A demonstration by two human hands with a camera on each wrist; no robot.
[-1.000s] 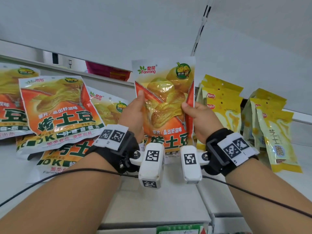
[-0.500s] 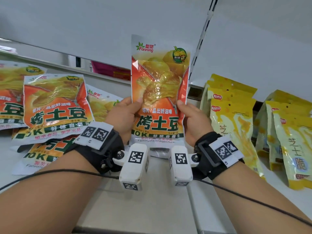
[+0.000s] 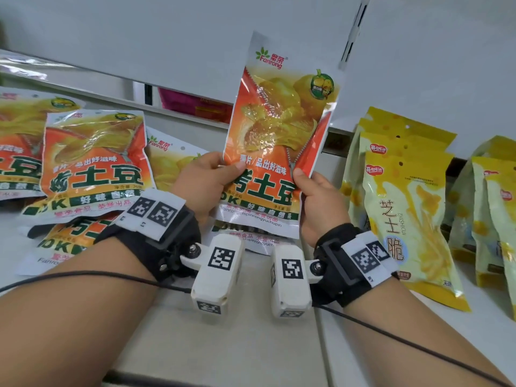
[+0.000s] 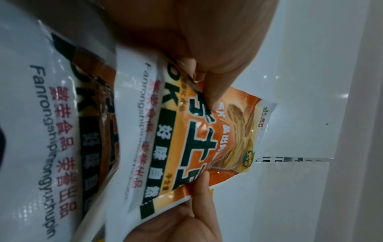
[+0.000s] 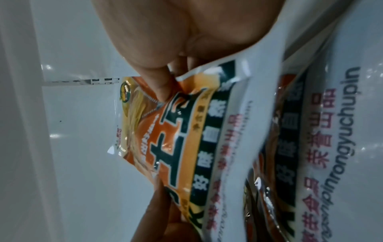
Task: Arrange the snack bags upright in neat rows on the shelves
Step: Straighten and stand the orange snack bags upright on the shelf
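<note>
An orange potato-chip bag stands upright in the air above the white shelf, tilted a little to the right. My left hand pinches its left edge, thumb on the front. My right hand pinches the right edge the same way. The left wrist view shows the bag under my left thumb, the right wrist view shows the same bag under my right thumb. A second orange bag lies flat just below the held one.
A loose pile of orange bags lies flat and overlapping at the left. Yellow cheese-snack bags stand in rows at the right, with more beyond. The white back wall and a slotted upright are close behind.
Both hands have slid down from the bag's middle to its lower half, and the bag now rises higher in front of the back wall, leaning slightly right.
</note>
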